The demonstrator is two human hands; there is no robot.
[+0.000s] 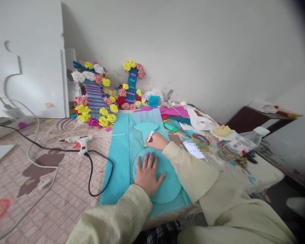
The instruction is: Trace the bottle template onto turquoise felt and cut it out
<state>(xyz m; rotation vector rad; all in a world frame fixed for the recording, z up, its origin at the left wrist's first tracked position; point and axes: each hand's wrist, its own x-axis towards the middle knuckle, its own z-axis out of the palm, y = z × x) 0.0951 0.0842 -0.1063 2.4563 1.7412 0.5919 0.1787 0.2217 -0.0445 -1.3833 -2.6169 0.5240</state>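
A light-blue cut-out shape, with a wide rounded body, a narrow neck and a flared top, lies on a larger turquoise sheet. My left hand rests flat on the rounded body, fingers spread. A white marker pen stands tilted in my right hand, whose fingers are closed around it. Its tip meets the sheet by the left side of the narrow neck. Part of the neck is hidden behind my right hand.
A white glue gun with a black cord lies to the left. Flower-trimmed panels lean at the wall. To the right are a phone, scissors, paper scraps and a plastic bottle on its side.
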